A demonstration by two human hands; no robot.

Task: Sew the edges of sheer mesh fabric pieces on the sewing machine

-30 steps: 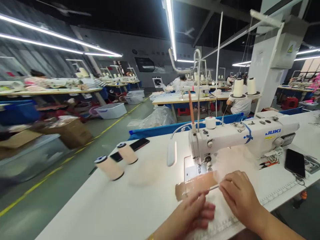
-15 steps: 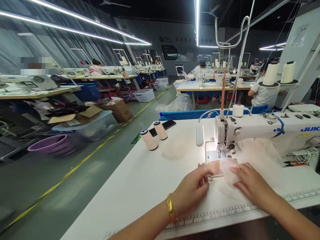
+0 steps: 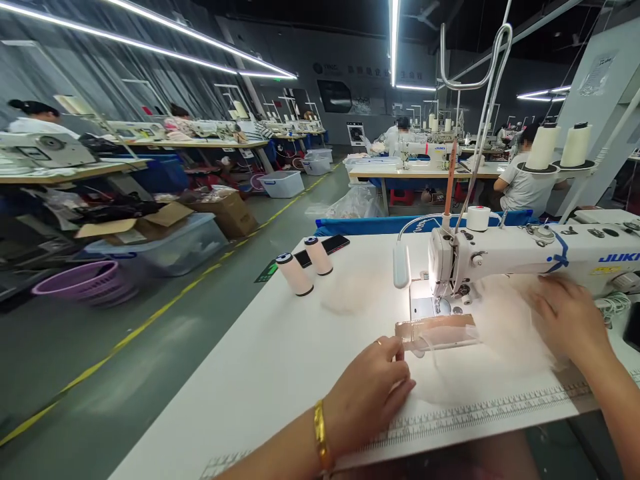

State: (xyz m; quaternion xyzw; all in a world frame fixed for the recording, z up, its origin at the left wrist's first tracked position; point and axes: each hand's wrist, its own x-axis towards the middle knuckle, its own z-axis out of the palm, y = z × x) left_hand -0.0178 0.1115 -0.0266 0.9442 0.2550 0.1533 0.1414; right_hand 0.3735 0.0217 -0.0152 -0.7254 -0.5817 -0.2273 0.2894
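My left hand (image 3: 367, 393) is closed in a pinch at the left end of a tan, shiny strip-like plate (image 3: 443, 328) lying in front of the presser foot. A thin piece of sheer pale fabric (image 3: 431, 350) trails from its fingertips across the plate's front edge. Further right, my right hand (image 3: 570, 317) reaches in below the arm of the sewing machine (image 3: 520, 252). Its fingers are spread on a heap of sheer pale fabric (image 3: 505, 320), and their tips are partly lost in it. The lamp-lit needle plate (image 3: 423, 308) shows behind the tan plate.
Two thread cones (image 3: 295, 275) and a dark phone (image 3: 337, 244) stand at the table's far left, near another sheer pile (image 3: 345, 293). A ruler tape (image 3: 450, 421) runs along the front edge. Left of an aisle lie a purple basket (image 3: 83, 283) and boxes; people sit at other machines.
My right hand has let go of the sheer piece by the needle and moved right to the heap under the machine arm. My left hand has shifted slightly left and down, uncovering the tan plate.
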